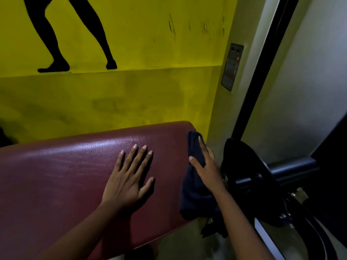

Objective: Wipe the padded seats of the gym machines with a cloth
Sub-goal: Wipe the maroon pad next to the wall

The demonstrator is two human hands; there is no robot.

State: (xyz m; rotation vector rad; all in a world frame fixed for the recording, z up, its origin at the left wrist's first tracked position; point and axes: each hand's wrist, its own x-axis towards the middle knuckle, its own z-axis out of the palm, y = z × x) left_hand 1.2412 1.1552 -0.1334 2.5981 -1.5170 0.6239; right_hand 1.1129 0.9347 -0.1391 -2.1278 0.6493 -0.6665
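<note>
Right hand [208,166] presses cloth [195,196] on seat [56,175] end, fingers [203,149] seemingly straight, partly hidden; left hand [125,182] lies flat

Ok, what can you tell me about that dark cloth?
The cloth is dark, navy or black, and looks like soft fabric. It is bunched, not spread flat. It is draped over the right end of the maroon padded seat, and its lower part hangs below the seat's edge. The right hand lies on it, fingers straight, pressing it against that end. Nothing else visibly touches it.
</note>
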